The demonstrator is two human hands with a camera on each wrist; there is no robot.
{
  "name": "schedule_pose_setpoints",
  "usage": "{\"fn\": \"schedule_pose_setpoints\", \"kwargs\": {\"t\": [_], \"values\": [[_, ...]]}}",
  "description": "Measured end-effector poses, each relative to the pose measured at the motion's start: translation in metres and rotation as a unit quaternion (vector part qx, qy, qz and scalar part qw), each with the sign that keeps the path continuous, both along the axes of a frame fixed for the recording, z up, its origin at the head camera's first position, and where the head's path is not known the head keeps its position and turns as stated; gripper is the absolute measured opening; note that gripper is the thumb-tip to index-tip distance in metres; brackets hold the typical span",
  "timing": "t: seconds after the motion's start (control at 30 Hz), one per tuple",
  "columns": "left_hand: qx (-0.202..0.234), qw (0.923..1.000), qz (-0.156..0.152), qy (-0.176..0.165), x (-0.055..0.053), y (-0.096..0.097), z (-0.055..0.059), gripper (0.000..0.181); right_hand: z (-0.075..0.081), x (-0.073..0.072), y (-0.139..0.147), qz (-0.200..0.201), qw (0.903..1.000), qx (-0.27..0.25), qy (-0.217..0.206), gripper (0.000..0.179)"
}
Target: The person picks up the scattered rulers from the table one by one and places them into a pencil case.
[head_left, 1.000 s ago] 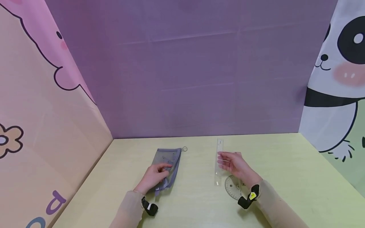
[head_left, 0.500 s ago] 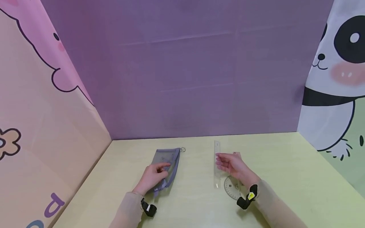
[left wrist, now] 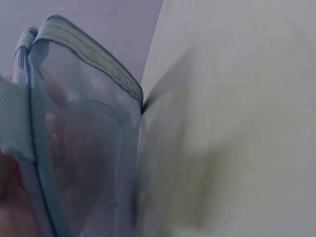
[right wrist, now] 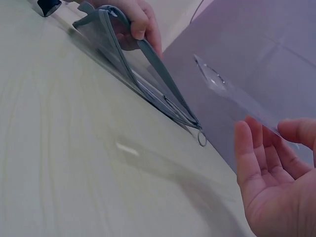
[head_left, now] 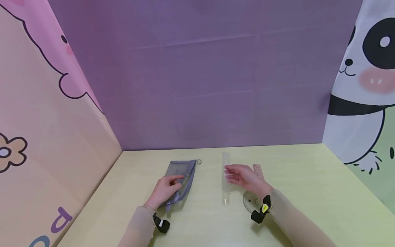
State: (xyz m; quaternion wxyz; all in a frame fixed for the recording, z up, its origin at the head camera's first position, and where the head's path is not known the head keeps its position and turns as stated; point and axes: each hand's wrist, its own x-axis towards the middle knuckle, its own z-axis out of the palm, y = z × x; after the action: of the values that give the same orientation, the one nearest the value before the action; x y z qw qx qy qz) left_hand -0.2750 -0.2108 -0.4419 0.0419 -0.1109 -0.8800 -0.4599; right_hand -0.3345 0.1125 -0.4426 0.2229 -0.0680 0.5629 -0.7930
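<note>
My left hand (head_left: 166, 189) pinches the open edge of a blue-grey mesh zipper pouch (head_left: 178, 167). In the right wrist view, the mouth of the pouch (right wrist: 118, 64) gapes, with the thumb on its zipper band. A ring hangs at its far corner. A clear plastic ruler (head_left: 226, 158) is held by my right hand (head_left: 245, 178) between thumb and fingers. The ruler (right wrist: 237, 98) is raised above the table and casts a shadow in the right wrist view. To the right of the pouch, the two are apart. In the left wrist view, mesh and zipper band (left wrist: 89, 54) fill the left side.
A round clear protractor (head_left: 249, 203) lies under my right wrist, partly covered by it. Beyond it a pink ruler (head_left: 257, 168) sticks out past the hand. The pale table (head_left: 123, 178) ends at a purple back wall (head_left: 197, 85), with printed panels at both sides.
My right hand has moved left with the clear ruler, toward the pouch, uncovering more of the pink ruler. The left hand and the pouch have stayed nearly still.
</note>
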Motion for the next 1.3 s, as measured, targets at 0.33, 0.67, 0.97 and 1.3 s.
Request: {"fn": "schedule_pose_setpoints", "kwargs": {"t": [0.33, 0.67, 0.97, 1.3], "values": [[0.060, 0.9973, -0.022, -0.037, -0.002, -0.005, -0.003, 0.035, 0.000, -0.002, -0.022, 0.019, 0.9992, 0.036, -0.007, 0.017], [0.083, 0.9940, 0.000, -0.071, -0.005, -0.004, -0.006, 0.036, -0.005, -0.005, -0.033, 0.030, 0.9983, 0.045, -0.022, 0.016], [0.086, 0.9943, -0.008, -0.063, -0.004, -0.005, -0.004, 0.037, -0.008, -0.011, -0.041, 0.042, 0.9983, 0.019, -0.037, 0.016], [0.079, 0.9952, -0.003, -0.058, -0.004, -0.004, -0.005, 0.037, -0.012, -0.015, -0.055, 0.055, 0.9971, 0.020, -0.048, 0.018]]}}
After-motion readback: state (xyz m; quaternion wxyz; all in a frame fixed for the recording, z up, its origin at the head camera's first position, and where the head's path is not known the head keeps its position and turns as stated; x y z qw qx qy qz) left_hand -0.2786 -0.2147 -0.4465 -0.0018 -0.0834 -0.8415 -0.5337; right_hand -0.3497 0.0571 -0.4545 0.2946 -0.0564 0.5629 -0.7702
